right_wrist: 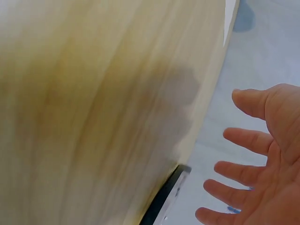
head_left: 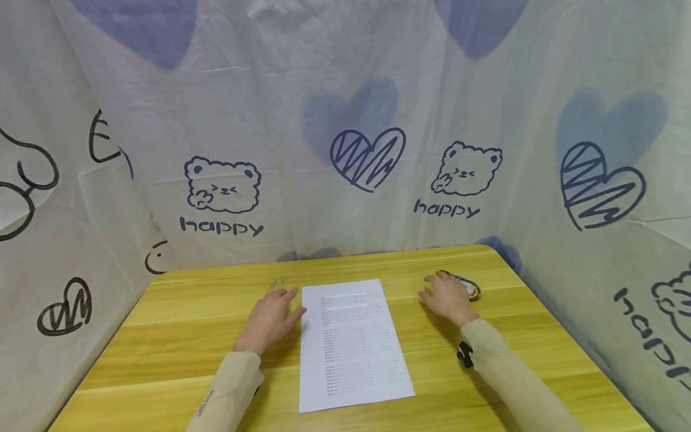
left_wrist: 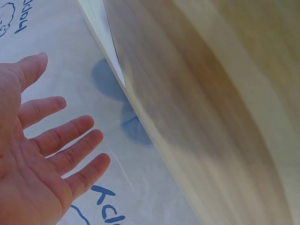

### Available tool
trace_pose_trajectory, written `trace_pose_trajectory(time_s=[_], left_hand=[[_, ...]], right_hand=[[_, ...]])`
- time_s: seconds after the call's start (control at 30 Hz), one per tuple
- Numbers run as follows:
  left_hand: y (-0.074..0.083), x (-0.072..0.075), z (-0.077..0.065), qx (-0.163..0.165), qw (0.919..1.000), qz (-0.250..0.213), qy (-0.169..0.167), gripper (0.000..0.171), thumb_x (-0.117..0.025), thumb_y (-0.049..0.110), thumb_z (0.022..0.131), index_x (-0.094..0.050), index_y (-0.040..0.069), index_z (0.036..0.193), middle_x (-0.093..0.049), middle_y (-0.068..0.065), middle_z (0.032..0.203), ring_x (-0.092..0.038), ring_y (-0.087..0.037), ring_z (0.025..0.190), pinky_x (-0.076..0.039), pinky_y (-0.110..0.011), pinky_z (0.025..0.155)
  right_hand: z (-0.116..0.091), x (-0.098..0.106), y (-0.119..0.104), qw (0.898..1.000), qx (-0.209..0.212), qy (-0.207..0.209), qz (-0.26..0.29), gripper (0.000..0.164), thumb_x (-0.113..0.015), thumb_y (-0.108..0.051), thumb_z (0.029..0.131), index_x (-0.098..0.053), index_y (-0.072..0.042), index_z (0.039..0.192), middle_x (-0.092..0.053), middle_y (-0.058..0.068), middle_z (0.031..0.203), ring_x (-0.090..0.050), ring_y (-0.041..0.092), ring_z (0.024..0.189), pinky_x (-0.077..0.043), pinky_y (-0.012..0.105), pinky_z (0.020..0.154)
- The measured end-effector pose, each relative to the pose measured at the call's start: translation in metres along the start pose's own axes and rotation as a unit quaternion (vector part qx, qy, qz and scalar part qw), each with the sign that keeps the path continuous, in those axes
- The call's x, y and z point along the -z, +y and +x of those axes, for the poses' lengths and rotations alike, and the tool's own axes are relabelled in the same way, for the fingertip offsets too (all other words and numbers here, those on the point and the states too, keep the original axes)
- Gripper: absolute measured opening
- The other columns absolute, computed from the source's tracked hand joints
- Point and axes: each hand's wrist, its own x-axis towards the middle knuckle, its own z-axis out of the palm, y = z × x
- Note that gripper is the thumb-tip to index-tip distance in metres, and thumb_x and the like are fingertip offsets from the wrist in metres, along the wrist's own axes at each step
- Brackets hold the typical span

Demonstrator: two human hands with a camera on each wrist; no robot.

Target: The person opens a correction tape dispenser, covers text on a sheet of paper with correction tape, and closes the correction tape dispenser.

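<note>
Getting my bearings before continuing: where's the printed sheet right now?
In the head view, the printed sheet lies low centre on the table, between the left hand, the nearer one, and the right hand.

Two hands [head_left: 270, 318] [head_left: 449, 298], one printed sheet [head_left: 351, 348], one dark-rimmed object [head_left: 472, 290] (and just one table [head_left: 178, 324]).

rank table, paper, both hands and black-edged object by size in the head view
1. Table
2. Paper
3. Left hand, right hand: too alike to rank
4. Black-edged object, partly hidden
</note>
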Motion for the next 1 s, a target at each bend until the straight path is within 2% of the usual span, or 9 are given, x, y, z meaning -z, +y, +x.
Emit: trace_pose_trajectory(time_s=[0.23, 0.43, 0.6, 0.83, 1.0], left_hand=[[0.0, 0.002, 0.002, 0.014, 0.9994, -0.028, -0.013, 0.057, -0.062, 0.04, 0.095, -0.055, 0.004, 0.138, -0.06, -0.023, 0.131, -0.059, -0.039, 0.119, -0.048, -0.053, 0.101], [0.0, 0.004, 0.002, 0.014, 0.9988, -0.041, -0.024, 0.056, -0.062, 0.039, 0.096, -0.054, 0.002, 0.138, -0.059, -0.024, 0.132, -0.058, -0.039, 0.12, -0.048, -0.054, 0.102], [0.0, 0.006, 0.001, 0.021, 0.9982, -0.05, -0.027, 0.056, -0.061, 0.04, 0.096, -0.054, 0.003, 0.138, -0.058, -0.023, 0.134, -0.056, -0.039, 0.123, -0.046, -0.054, 0.104], [-0.001, 0.006, 0.001, 0.026, 0.998, -0.048, -0.031, 0.058, -0.06, 0.042, 0.096, -0.053, 0.004, 0.139, -0.057, -0.022, 0.136, -0.055, -0.039, 0.124, -0.045, -0.054, 0.105], [-0.001, 0.006, 0.001, 0.026, 0.998, -0.051, -0.029, 0.057, -0.061, 0.042, 0.096, -0.055, 0.003, 0.137, -0.057, -0.021, 0.135, -0.056, -0.038, 0.124, -0.046, -0.053, 0.105]], right_hand=[[0.003, 0.008, 0.014, 0.999, -0.039, -0.016, 0.004, 0.057, -0.059, -0.036, 0.096, -0.048, -0.002, 0.142, -0.035, 0.034, 0.147, -0.039, 0.057, 0.128, -0.035, 0.075, 0.097], [0.009, 0.009, 0.03, 0.996, -0.073, -0.039, 0.018, 0.063, -0.056, -0.033, 0.097, -0.036, -0.001, 0.148, -0.027, 0.037, 0.15, -0.029, 0.058, 0.133, -0.028, 0.078, 0.1], [0.013, 0.013, 0.035, 0.993, -0.096, -0.066, 0.02, 0.066, -0.054, -0.031, 0.099, -0.027, -0.001, 0.152, -0.021, 0.038, 0.152, -0.024, 0.058, 0.136, -0.026, 0.078, 0.101], [0.014, 0.013, 0.039, 0.99, -0.119, -0.073, 0.011, 0.067, -0.056, -0.032, 0.098, -0.03, 0.005, 0.147, -0.033, 0.038, 0.145, -0.031, 0.057, 0.131, -0.03, 0.076, 0.099], [0.012, 0.011, 0.043, 0.987, -0.127, -0.094, 0.017, 0.068, -0.054, -0.031, 0.099, -0.028, 0.008, 0.148, -0.032, 0.039, 0.145, -0.032, 0.058, 0.13, -0.034, 0.074, 0.098]])
